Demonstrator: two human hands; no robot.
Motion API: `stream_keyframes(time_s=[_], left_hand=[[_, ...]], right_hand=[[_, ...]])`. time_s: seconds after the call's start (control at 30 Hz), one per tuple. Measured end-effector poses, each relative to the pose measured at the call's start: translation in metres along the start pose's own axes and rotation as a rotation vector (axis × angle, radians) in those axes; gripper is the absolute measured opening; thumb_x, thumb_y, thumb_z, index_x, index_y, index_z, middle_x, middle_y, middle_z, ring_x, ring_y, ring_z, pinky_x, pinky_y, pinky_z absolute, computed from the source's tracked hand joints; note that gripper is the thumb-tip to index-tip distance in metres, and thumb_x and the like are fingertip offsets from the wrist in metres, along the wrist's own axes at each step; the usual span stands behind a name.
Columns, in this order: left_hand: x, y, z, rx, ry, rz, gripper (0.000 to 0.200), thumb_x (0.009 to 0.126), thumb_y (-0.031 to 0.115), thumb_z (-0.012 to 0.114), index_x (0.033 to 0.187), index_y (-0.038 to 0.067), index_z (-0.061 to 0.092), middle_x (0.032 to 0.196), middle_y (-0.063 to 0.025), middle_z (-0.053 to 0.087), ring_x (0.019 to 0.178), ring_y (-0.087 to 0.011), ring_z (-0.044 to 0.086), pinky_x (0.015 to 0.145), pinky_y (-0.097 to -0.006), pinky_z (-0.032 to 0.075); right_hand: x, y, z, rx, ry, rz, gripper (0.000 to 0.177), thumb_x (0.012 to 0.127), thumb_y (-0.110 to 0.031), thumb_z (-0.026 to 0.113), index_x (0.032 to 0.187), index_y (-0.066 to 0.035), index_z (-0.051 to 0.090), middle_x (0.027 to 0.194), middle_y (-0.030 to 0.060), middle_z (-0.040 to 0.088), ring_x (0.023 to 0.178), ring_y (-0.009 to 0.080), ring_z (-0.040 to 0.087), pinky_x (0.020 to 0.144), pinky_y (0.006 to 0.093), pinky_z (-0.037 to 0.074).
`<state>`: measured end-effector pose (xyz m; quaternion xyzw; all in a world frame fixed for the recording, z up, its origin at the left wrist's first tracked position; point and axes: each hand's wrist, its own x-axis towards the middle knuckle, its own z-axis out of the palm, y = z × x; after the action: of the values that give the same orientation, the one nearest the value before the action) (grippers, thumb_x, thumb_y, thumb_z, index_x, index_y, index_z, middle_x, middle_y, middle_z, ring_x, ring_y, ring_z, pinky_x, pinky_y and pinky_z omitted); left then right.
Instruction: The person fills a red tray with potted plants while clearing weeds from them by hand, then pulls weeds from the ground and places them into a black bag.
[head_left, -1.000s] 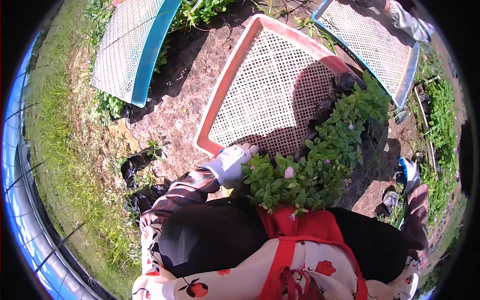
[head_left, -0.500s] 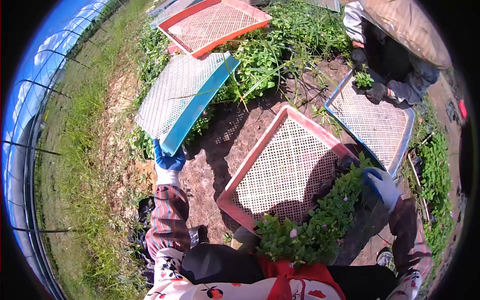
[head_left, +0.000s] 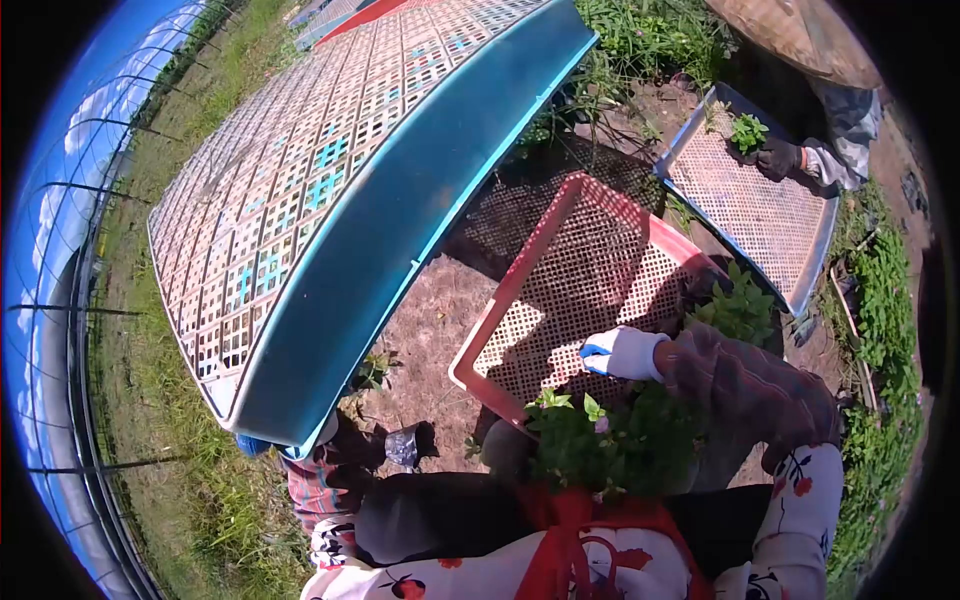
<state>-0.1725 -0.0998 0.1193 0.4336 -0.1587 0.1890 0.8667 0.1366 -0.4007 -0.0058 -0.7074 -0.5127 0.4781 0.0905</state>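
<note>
Fingers in a blue glove, all I can see of the left hand (head_left: 252, 446), are closed on the near lower corner of the teal tray (head_left: 390, 240); the tray hides the rest. From that grip the tray's long wall slants up and away to the right, tilted, with the mesh base facing upper left. The left hand is the nearer; the right hand (head_left: 622, 353) is well apart, its blue fingertips curled over the near part of the red tray (head_left: 672, 246). I can't tell whether they pinch anything.

The red tray lies on the soil (head_left: 425, 320), right of and below the teal one, patchy shadow across its mesh floor. Leafy plants (head_left: 620, 450) with a pink flower crowd between its near edge and the red apron (head_left: 572, 510). Farther right, beyond the red tray, a co-worker's dark-gloved hand (head_left: 778, 158) is at a small green plant (head_left: 748, 133) over the blue tray (head_left: 818, 255).
</note>
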Motion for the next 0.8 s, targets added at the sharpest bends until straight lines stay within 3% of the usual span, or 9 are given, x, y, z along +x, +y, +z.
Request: stream_keyframes(time_s=[0.13,0.17,0.2,0.23,0.37,0.43,0.57,0.7,0.8], left_hand=[[0.184,0.016,-0.015,-0.085,-0.073,0.013,0.028,0.081,0.014,0.062,0.103,-0.001,0.054,0.093,-0.0098,0.061,0.078,-0.0173,0.058,0.071,-0.0289,0.049],[0.225,0.027,-0.062,-0.166,0.410,0.187,0.032,0.079,0.017,0.066,0.102,-0.001,0.054,0.092,-0.0090,0.062,0.078,-0.0185,0.058,0.071,-0.0316,0.049],[0.270,0.028,-0.111,-0.027,0.466,0.390,0.039,0.077,0.024,0.069,0.104,0.000,0.053,0.099,-0.0093,0.061,0.083,-0.0214,0.058,0.076,-0.0345,0.049],[0.285,0.020,-0.117,-0.055,0.883,0.308,0.032,0.082,0.020,0.065,0.105,0.002,0.052,0.102,-0.0077,0.058,0.088,-0.0245,0.057,0.079,-0.0348,0.049],[0.193,-0.069,-0.120,0.879,0.603,-0.347,0.026,0.086,0.021,0.058,0.103,0.002,0.055,0.081,-0.0101,0.060,0.076,-0.0221,0.060,0.069,-0.0364,0.051],[0.113,-0.126,-0.156,1.815,0.035,-0.407,0.042,0.079,0.024,0.062,0.115,0.006,0.051,0.095,-0.0243,0.057,0.082,-0.0398,0.059,0.073,-0.0416,0.049],[0.059,-0.168,-0.174,2.099,0.453,-0.582,0.059,0.077,0.024,0.062,0.129,0.012,0.035,0.118,-0.0323,0.041,0.084,-0.0446,0.057,0.073,-0.0450,0.049],[0.054,-0.187,-0.209,2.168,0.376,-0.713,0.049,0.077,0.023,0.062,0.121,0.011,0.044,0.106,-0.0296,0.049,0.078,-0.0408,0.059,0.067,-0.0462,0.049],[0.049,-0.205,-0.244,2.255,0.433,-0.448,0.029,0.079,0.024,0.059,0.102,0.008,0.053,0.081,-0.0217,0.055,0.069,-0.0380,0.057,0.061,-0.0456,0.046]], right_hand=[[0.005,0.008,-0.001,0.154,-0.018,0.073,0.036,0.084,-0.035,0.049,0.107,-0.007,0.056,0.093,0.0161,0.062,0.087,0.0321,0.059,0.078,0.0397,0.045],[0.009,0.013,0.006,0.272,0.012,0.073,0.033,0.083,-0.035,0.050,0.099,-0.008,0.059,0.088,0.0163,0.063,0.084,0.0336,0.059,0.077,0.0413,0.044],[0.017,0.019,0.014,0.246,0.057,0.024,0.031,0.083,-0.035,0.051,0.096,-0.008,0.060,0.086,0.0162,0.063,0.081,0.0325,0.059,0.075,0.0406,0.044],[0.017,0.017,0.015,0.240,0.040,0.025,0.031,0.083,-0.035,0.051,0.096,-0.008,0.060,0.086,0.0162,0.063,0.081,0.0325,0.059,0.075,0.0406,0.044],[0.015,0.008,0.022,0.238,-0.026,0.121,0.033,0.085,-0.034,0.049,0.104,-0.008,0.057,0.087,0.0159,0.062,0.080,0.0332,0.058,0.074,0.0404,0.044],[0.033,0.031,0.051,0.404,-0.015,0.067,0.034,0.086,-0.034,0.048,0.108,-0.009,0.055,0.090,0.0157,0.062,0.083,0.0318,0.058,0.076,0.0398,0.043],[0.043,0.018,0.100,0.495,-0.226,0.017,0.047,0.090,-0.041,0.041,0.126,-0.011,0.044,0.110,0.0167,0.057,0.106,0.0328,0.052,0.090,0.0399,0.040],[0.046,0.018,0.113,0.332,-0.172,0.156,0.049,0.090,-0.042,0.039,0.128,-0.011,0.042,0.112,0.0177,0.056,0.109,0.0345,0.050,0.090,0.0399,0.039],[0.042,0.025,0.107,0.687,-0.271,0.032,0.048,0.091,-0.041,0.039,0.127,-0.010,0.042,0.112,0.0166,0.056,0.106,0.0323,0.052,0.088,0.0377,0.040]])
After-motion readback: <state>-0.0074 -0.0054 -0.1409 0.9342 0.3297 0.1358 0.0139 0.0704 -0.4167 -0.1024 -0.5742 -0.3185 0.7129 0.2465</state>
